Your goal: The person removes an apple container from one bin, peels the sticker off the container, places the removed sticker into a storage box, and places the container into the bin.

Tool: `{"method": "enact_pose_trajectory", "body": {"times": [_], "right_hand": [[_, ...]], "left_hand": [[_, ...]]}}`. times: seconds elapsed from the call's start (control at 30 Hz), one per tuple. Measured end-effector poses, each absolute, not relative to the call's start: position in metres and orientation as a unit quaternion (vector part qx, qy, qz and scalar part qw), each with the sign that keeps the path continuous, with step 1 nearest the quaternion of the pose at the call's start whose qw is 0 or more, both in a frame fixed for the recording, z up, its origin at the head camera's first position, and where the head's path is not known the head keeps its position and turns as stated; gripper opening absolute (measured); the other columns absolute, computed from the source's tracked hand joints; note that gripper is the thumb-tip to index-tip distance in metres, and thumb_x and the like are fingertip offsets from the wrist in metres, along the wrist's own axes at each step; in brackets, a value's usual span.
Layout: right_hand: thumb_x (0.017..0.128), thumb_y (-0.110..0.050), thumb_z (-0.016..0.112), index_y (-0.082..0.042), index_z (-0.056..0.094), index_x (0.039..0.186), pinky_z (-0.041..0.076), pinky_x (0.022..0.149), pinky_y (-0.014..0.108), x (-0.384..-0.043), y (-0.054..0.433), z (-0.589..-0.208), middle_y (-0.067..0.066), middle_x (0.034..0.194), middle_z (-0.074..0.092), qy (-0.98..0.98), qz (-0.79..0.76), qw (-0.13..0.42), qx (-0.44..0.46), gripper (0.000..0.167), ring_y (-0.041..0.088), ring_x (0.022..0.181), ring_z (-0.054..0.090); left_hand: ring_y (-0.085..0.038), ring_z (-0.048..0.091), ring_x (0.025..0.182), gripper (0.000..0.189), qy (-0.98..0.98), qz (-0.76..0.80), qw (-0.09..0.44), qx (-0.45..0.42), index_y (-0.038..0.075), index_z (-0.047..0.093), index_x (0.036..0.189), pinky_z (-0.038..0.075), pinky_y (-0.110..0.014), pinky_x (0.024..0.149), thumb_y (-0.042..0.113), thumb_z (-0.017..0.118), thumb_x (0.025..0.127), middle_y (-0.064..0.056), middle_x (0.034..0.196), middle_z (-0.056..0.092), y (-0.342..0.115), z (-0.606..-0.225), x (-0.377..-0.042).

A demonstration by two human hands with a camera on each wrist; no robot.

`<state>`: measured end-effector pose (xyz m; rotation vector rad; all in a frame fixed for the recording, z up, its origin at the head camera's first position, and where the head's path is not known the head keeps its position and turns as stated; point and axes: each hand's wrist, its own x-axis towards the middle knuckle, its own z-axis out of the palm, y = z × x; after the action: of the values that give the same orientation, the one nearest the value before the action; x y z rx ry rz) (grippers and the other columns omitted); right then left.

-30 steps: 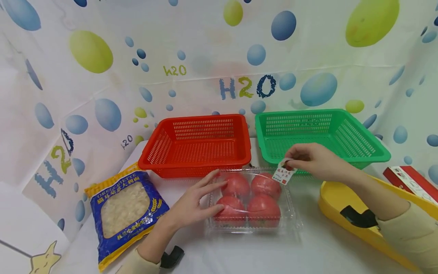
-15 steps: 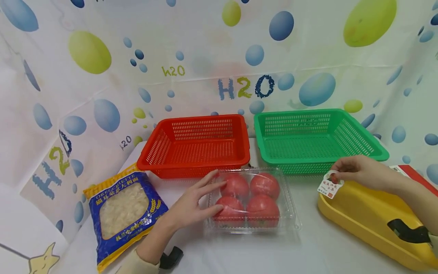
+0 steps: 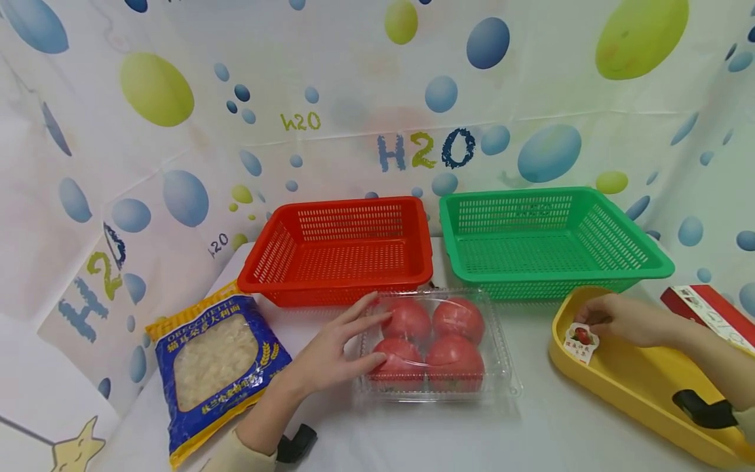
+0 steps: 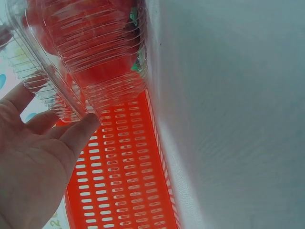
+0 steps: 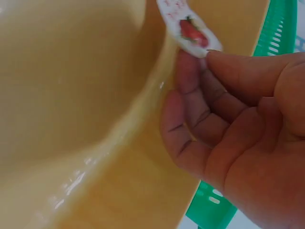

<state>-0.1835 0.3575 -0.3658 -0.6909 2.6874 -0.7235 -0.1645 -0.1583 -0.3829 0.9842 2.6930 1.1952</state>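
A clear plastic clamshell box of red tomato-like fruit sits mid-table in the head view. My left hand lies against its left side, fingers fairly straight, fingertips touching the lid; the left wrist view shows the same hand at the box's edge. Between thumb and fingertips my right hand pinches a small white label printed with red fruit and writing. That hand is inside the left end of the yellow tray. In the right wrist view the label is close to the tray wall.
Behind the box stand a red basket and a green basket. At left lies a blue and yellow pasta bag. A red and white box is behind the yellow tray on the right.
My right hand has carried the label from above the box's right corner rightward, then down into the yellow tray. My left hand has stayed on the box.
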Motion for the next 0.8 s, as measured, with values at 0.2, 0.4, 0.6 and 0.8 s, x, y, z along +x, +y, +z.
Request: {"method": "enact_pose_trajectory", "body": {"times": [0.2, 0.4, 0.6, 0.8], "right_hand": [[0.093, -0.004, 0.067, 0.006, 0.067, 0.115, 0.055, 0.078, 0.026, -0.181, 0.355, -0.361, 0.003, 0.107, 0.067, 0.937, -0.22, 0.139, -0.235, 0.024, 0.02, 0.093, 0.061], [0.098, -0.009, 0.064, 0.011, 0.064, 0.121, 0.057, 0.084, 0.049, -0.175, 0.346, -0.338, 0.015, 0.112, 0.07, 0.957, -0.19, 0.084, -0.201, 0.031, 0.034, 0.101, 0.065], [0.1, -0.013, 0.064, 0.003, 0.066, 0.124, 0.058, 0.078, 0.035, -0.166, 0.321, -0.319, 0.005, 0.109, 0.071, 0.959, -0.205, 0.009, -0.197, 0.029, 0.025, 0.097, 0.066], [0.1, -0.015, 0.065, 0.004, 0.063, 0.128, 0.057, 0.076, 0.024, -0.155, 0.284, -0.317, 0.007, 0.113, 0.07, 0.939, -0.268, -0.019, -0.213, 0.034, 0.024, 0.097, 0.068]], "left_hand": [[-0.023, 0.026, 0.149, 0.061, 0.866, 0.386, 0.019, 0.317, 0.03, 0.054, 0.148, 0.04, -0.059, 0.107, 0.044, 0.071, 0.091, 0.011, 0.165, 0.022, -0.158, -0.383, -0.165], [-0.025, 0.025, 0.149, 0.061, 0.869, 0.382, 0.02, 0.313, 0.032, 0.053, 0.148, 0.038, -0.062, 0.107, 0.046, 0.07, 0.092, 0.006, 0.166, 0.022, -0.159, -0.381, -0.164], [-0.025, 0.025, 0.15, 0.062, 0.871, 0.381, 0.022, 0.31, 0.033, 0.051, 0.149, 0.038, -0.062, 0.106, 0.048, 0.069, 0.092, 0.007, 0.166, 0.021, -0.16, -0.38, -0.164], [-0.025, 0.022, 0.151, 0.066, 0.86, 0.402, 0.024, 0.314, 0.032, 0.045, 0.154, 0.037, -0.065, 0.106, 0.045, 0.068, 0.093, 0.007, 0.167, 0.019, -0.162, -0.384, -0.164]]}}
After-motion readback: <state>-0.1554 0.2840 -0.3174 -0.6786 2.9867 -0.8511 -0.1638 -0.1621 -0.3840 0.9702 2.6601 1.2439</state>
